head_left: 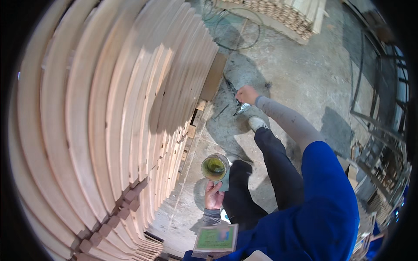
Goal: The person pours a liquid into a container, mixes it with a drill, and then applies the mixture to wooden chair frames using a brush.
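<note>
My left hand (214, 195) is closed round the side of a round cup (215, 167) that has some yellow-green stuff inside. A pale greenish flat piece (225, 182) shows beside the cup. Farther forward, my right hand (247, 94) is closed on a silver hand tool with black parts (241, 108), low over the concrete floor. Its exact kind I cannot make out. A thin dark rod (221, 112) lies on the floor to the left of that tool.
Tall stacks of curved wooden slats (130, 87) stand close on my left, on a pallet (191, 130). More wood (287, 17) is piled at the far end, near a coiled hose (238, 28). Metal racks (379, 117) line the right. My shoe (257, 123) is near the tool.
</note>
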### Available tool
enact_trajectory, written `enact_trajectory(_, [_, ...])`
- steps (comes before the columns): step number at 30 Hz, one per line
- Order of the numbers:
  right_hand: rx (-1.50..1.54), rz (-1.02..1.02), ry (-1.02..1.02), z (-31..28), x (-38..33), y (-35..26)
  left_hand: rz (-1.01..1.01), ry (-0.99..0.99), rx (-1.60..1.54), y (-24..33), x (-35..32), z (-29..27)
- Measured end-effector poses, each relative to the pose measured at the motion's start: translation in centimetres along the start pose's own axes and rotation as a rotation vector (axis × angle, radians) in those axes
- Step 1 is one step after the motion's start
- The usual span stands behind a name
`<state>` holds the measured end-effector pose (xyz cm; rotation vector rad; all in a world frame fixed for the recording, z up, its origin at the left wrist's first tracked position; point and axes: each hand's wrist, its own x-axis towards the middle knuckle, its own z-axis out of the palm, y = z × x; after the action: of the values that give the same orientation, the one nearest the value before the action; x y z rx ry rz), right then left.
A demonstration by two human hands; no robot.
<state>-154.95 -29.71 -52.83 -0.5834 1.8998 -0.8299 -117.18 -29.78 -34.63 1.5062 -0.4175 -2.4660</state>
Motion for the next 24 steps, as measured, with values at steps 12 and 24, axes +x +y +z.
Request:
enact_trajectory(12, [-0.447, -0.177, 0.496, 1.7, 25.9, 10.5, 0.015, 0.194, -0.162, -11.6, 16.7, -10.3])
enact_trajectory(24, [-0.261, 0.035, -0.081, -0.7, 36.1, 8.6, 0.266, 0.147, -0.259, -16.1, 24.9, -20.1])
